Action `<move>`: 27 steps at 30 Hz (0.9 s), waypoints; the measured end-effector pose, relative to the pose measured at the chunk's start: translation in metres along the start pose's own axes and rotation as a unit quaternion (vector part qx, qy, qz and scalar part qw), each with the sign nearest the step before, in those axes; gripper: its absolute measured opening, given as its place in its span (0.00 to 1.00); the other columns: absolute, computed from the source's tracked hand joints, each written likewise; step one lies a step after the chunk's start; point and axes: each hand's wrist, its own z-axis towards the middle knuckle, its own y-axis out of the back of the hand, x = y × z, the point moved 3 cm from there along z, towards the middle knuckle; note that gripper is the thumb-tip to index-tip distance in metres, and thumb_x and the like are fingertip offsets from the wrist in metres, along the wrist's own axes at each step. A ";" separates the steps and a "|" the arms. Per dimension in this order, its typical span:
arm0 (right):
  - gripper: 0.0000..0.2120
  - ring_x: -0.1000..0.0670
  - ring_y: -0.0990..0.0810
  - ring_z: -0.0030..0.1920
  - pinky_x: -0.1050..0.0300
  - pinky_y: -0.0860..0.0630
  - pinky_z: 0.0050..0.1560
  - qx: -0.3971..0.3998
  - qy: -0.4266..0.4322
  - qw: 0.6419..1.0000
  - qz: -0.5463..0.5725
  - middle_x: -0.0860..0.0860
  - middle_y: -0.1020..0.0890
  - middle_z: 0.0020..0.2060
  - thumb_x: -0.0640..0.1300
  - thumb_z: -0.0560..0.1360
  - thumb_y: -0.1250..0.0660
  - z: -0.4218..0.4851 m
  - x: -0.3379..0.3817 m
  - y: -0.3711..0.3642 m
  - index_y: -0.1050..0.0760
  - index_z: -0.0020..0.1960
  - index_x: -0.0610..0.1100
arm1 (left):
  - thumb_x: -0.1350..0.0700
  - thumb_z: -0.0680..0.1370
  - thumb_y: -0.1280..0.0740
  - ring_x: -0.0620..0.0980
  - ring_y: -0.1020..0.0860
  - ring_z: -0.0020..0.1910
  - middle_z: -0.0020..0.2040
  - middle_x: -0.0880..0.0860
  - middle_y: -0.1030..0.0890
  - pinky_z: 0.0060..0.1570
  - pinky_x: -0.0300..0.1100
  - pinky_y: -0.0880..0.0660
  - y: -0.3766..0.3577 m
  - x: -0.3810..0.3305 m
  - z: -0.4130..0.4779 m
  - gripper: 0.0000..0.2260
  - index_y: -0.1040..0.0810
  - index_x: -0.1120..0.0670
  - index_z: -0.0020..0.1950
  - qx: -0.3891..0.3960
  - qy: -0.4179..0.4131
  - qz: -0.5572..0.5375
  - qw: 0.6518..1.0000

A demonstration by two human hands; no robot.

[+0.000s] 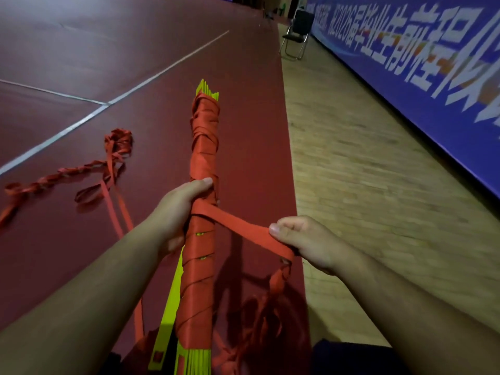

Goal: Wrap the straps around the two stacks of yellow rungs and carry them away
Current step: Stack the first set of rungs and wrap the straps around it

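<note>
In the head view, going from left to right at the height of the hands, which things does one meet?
A loose twisted red strap, left hand, stack of yellow rungs wrapped in red strap, right hand, strip of light wooden floor, blue banner with white lettering.

Loose straps (108,169) left of wrapped stack (203,158), chair (296,36) far behind

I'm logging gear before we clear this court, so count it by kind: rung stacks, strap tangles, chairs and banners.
Yellow rung stacks: 2, the strap-wrapped stack and the bare stack beside it
Red strap tangles: 2, the floor tangle at left and the hanging tangle below the right hand
Folding chairs: 1
Blue banners: 1
Total: 6
</note>
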 end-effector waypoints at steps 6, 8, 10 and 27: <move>0.09 0.43 0.25 0.29 0.47 0.27 0.34 0.007 -0.004 0.996 -0.084 0.47 0.21 0.29 0.52 0.71 0.29 0.011 -0.031 -0.018 0.21 0.36 0.49 | 0.51 0.79 0.34 0.49 0.20 0.33 0.40 0.55 0.18 0.37 0.41 0.24 0.012 0.035 0.022 0.07 0.23 0.54 0.52 0.026 0.029 -0.011 0.999; 0.12 0.41 0.21 0.31 0.43 0.24 0.37 -0.004 -0.001 0.997 -0.081 0.45 0.18 0.30 0.53 0.74 0.31 0.013 -0.044 -0.022 0.21 0.36 0.46 | 0.50 0.77 0.32 0.49 0.22 0.33 0.37 0.53 0.21 0.38 0.43 0.25 0.016 0.042 0.028 0.07 0.23 0.53 0.49 0.030 0.045 -0.011 0.998; 0.12 0.49 0.22 0.28 0.50 0.26 0.34 -0.020 -0.004 0.998 -0.058 0.50 0.20 0.28 0.51 0.77 0.31 0.016 -0.054 -0.022 0.21 0.39 0.45 | 0.48 0.72 0.30 0.50 0.24 0.36 0.37 0.53 0.23 0.41 0.45 0.27 0.019 0.046 0.033 0.09 0.23 0.52 0.47 0.031 0.055 0.001 0.998; 0.14 0.55 0.30 0.25 0.57 0.33 0.32 0.004 -0.080 0.996 -0.039 0.54 0.26 0.24 0.53 0.76 0.31 0.040 -0.090 -0.031 0.23 0.39 0.45 | 0.41 0.71 0.31 0.51 0.21 0.33 0.37 0.56 0.21 0.35 0.42 0.20 0.018 0.070 0.048 0.17 0.21 0.54 0.47 0.007 0.120 -0.030 0.992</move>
